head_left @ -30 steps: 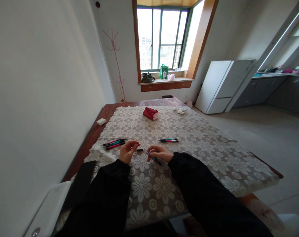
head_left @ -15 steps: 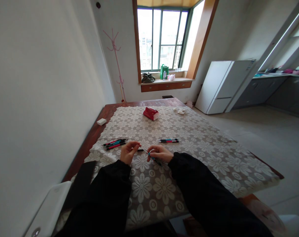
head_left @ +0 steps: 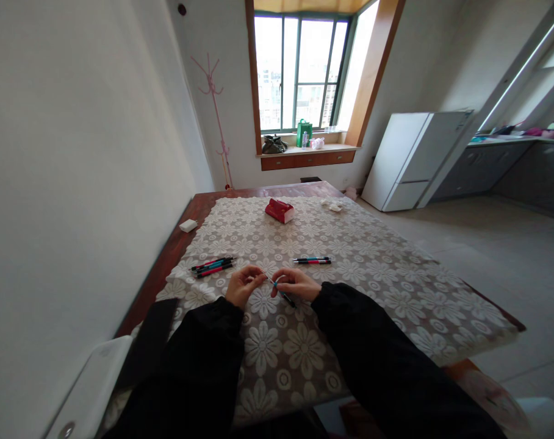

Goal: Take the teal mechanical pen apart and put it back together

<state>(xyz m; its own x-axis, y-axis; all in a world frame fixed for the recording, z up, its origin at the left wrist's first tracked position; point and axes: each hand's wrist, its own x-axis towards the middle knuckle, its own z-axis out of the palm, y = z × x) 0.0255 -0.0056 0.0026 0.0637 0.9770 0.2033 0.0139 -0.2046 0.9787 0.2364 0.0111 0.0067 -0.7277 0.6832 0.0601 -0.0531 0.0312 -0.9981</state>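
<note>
My right hand is closed in a pinch round a blue and black pen, whose dark end points down toward the tablecloth. A thin pale rod like a pen refill runs from the pen's upper end toward my left hand. The fingertips of my left hand are pinched on the rod's far end. Left of my hands lies a bunch of several pens in red, blue and black. Beyond my right hand, a smaller group of pens lies side by side.
A patterned tablecloth covers the table. On it are a red tissue pack and crumpled white tissues. A white box is at the left edge. A dark flat object lies near my left forearm.
My left hand has shifted slightly right and down, closer to my right hand. The short black piece seen between the hands is now out of sight. My right hand has barely moved.
</note>
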